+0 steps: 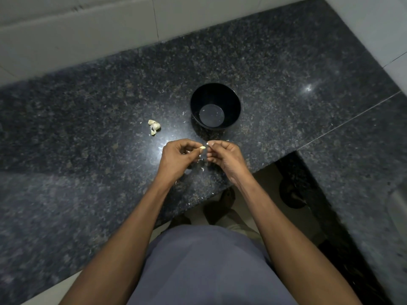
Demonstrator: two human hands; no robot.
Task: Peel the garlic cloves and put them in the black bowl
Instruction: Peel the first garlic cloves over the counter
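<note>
Pale garlic clove (202,147) pinched in the left hand (179,155) — right hand (222,155) pinches a skin scrap (207,143). Black bowl (215,106) sits just above them — centre frame.

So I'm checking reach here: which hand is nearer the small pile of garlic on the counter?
Left. The left hand is just right of and below the garlic pile; the right hand lies farther right, beyond it.

Polished speckled granite counter (88,119), glossy; black bowl (231,100) prob. smooth plastic.
</note>
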